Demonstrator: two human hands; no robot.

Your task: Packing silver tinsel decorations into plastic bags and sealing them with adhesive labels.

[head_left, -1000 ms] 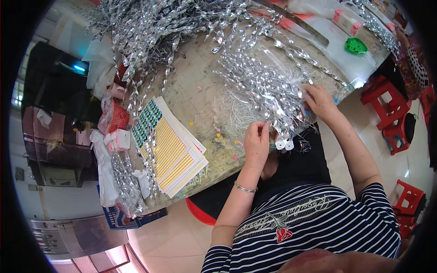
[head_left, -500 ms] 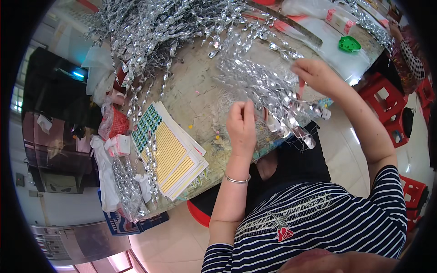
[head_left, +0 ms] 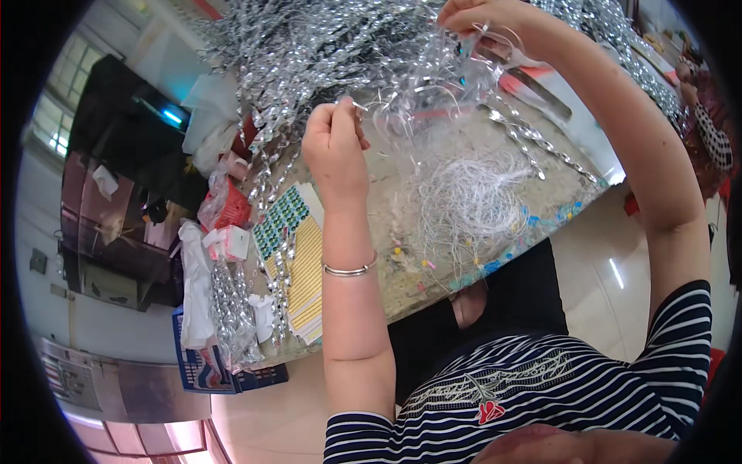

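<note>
Hands, two, both in use: left hand (head_left: 334, 151) pinched narrow at the fingertips, right hand (head_left: 481, 17) curled closed near the upper edge. One tangle of clear film and silvery strands (head_left: 421, 112) is held between them, raised over the table (head_left: 386, 174); one end is pinched by the left, the other gripped by the right.

Counted: one large heap of twisted silver tinsel (head_left: 309, 66) behind; two loose tinsel strips (head_left: 516, 139) under the right forearm; one nest of white thread (head_left: 473, 197) near the front edge; one stack of sticker sheets (head_left: 280, 223), green and yellow; one red basket (head_left: 234, 207); one pink-and-white box (head_left: 229, 243); one blue crate (head_left: 263, 377), below table level; one metal bangle (head_left: 349, 271) on the left wrist.

Hidden or unclear: right side of the sticker stack covered by the left forearm; sheets not countable. Heap and right hand cut off by the upper edge. Strands in the tangle blurred, too merged to be counted. Exact pinch points hard to make out. At the far right, a second person's checked sleeve (head_left: 713, 139) is only partly seen.
</note>
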